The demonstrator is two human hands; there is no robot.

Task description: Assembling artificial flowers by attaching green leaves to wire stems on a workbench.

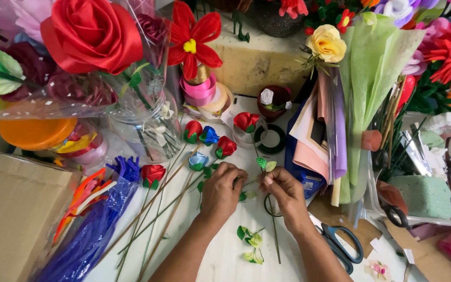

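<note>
My left hand (222, 188) and my right hand (284, 191) meet over the white table (220, 261), fingertips pinched together. Between them is a thin green stem (276, 237) topped by small green fabric leaves (265, 165); the right hand pinches it just below the leaves and the left hand's fingers touch it from the left. Several small ribbon rosebuds on sticks lie left of my hands: red (226, 146), blue (209, 135), light blue (198, 160). Loose green leaves (250, 237) lie near my wrists.
Blue-handled scissors (340, 245) lie by my right forearm. A cardboard box (14, 214) and a bag of coloured pipe cleaners (97, 219) sit at the left. A large red satin rose (92, 34), ribbon rolls (200, 90), a green tape roll (270, 138), paper sheets (314, 130) and floral foam (424, 196) crowd the table.
</note>
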